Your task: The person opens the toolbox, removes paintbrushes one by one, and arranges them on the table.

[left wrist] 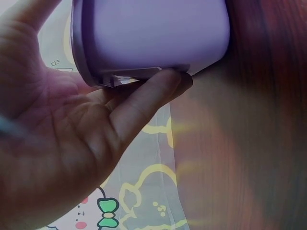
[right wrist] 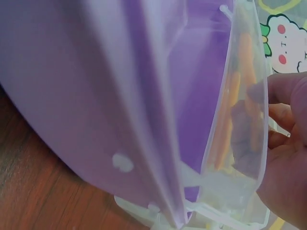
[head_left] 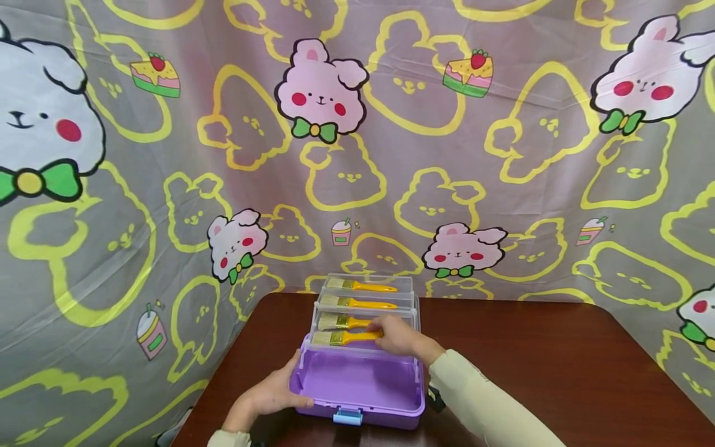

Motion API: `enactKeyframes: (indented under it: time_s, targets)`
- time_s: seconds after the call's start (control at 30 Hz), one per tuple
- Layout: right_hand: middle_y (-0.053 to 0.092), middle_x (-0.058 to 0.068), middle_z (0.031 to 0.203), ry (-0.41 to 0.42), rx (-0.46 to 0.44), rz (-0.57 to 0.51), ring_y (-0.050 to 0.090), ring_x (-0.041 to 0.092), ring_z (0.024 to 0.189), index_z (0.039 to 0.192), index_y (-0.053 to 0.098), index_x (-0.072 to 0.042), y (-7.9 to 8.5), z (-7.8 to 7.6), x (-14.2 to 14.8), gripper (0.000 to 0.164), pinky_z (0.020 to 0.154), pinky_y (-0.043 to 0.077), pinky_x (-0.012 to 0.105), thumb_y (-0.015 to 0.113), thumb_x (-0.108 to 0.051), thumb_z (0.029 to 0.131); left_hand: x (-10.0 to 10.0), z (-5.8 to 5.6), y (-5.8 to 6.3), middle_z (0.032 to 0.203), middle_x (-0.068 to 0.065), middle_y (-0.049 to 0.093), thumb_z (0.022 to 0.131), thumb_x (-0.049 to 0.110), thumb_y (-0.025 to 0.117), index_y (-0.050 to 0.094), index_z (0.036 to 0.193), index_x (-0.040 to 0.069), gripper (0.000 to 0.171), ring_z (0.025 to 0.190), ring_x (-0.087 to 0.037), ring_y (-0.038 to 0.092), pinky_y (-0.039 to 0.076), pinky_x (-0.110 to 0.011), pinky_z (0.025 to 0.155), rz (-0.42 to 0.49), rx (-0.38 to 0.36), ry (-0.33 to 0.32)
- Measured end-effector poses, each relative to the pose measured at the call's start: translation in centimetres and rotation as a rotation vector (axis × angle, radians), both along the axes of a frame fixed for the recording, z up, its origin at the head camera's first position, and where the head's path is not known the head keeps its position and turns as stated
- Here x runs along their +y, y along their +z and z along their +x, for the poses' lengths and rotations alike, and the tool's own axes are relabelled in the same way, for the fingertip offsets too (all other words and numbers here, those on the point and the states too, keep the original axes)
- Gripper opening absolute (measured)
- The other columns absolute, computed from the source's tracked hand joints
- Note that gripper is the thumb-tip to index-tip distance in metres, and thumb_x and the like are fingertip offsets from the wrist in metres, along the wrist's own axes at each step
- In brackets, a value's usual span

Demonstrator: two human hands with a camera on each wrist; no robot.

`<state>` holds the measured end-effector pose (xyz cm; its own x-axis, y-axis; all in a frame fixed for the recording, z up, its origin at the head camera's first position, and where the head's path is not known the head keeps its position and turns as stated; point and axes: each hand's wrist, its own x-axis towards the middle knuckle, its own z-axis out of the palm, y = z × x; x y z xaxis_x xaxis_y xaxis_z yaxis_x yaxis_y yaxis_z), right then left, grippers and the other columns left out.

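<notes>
A purple toolbox (head_left: 357, 417) stands open on the table, its tiered clear trays (head_left: 414, 318) fanned out behind the bare purple compartment. Several flat paintbrushes with yellow handles lie across the trays, bristles to the left. My right hand (head_left: 398, 335) reaches into the front tray and pinches the handle end of the nearest paintbrush (head_left: 337, 338). In the right wrist view, the fingers (right wrist: 280, 91) reach over the translucent tray wall beside the orange-looking handles. My left hand (head_left: 274, 388) grips the box's left side, thumb near the front rim; its other fingers are partly hidden.
A light blue latch (head_left: 347, 416) sits at the box's front. The brown wooden table (head_left: 503, 360) extends to both sides. Behind it hangs a grey cartoon-print curtain (head_left: 391, 155), which also runs along the left.
</notes>
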<state>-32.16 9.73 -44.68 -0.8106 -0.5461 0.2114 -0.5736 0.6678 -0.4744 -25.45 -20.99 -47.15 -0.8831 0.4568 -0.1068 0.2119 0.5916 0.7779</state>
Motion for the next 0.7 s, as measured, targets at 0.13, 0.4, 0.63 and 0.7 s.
enactKeyframes:
  time_s: [0.13,0.4,0.63,0.7]
  targets:
    - [0.068,0.003,0.096,-0.005,-0.005,-0.016,0.061,0.018,0.090,0.103,0.070,-0.004,0.1,0.0,0.1,0.021,0.080,0.049,0.034,0.068,-0.005,0.083,0.3,-0.1,0.0,0.136,-0.032,0.040,0.072,0.036,0.082,0.002,0.148,-0.007,0.118,0.106,-0.030,0.052,0.038,-0.053,0.093,-0.003,0.000,-0.002]
    - [0.065,0.006,0.099,-0.029,-0.059,-0.075,0.059,0.021,0.092,0.106,0.068,-0.002,1.1,1.1,1.3,0.020,0.081,0.049,0.038,0.065,-0.003,0.086,0.5,-0.1,-0.2,0.135,-0.033,0.041,0.072,0.034,0.082,0.002,0.148,-0.007,0.118,0.104,-0.031,0.053,0.039,-0.052,0.092,0.009,0.017,-0.016]
    - [0.065,0.006,0.102,-0.054,0.032,-0.083,0.059,0.022,0.097,0.107,0.067,-0.003,2.0,1.8,3.2,0.021,0.084,0.048,0.039,0.067,-0.005,0.085,0.2,0.1,-0.1,0.136,-0.036,0.038,0.071,0.034,0.083,0.004,0.146,-0.011,0.118,0.108,-0.033,0.052,0.037,-0.054,0.094,-0.028,0.039,0.005]
    - [0.065,0.005,0.101,-0.053,0.057,-0.095,0.059,0.020,0.095,0.106,0.068,-0.004,2.3,2.1,3.7,0.021,0.083,0.048,0.038,0.067,-0.005,0.085,0.2,0.2,-0.1,0.137,-0.036,0.037,0.071,0.035,0.083,0.004,0.147,-0.010,0.118,0.110,-0.034,0.051,0.036,-0.055,0.095,-0.031,0.027,0.019]
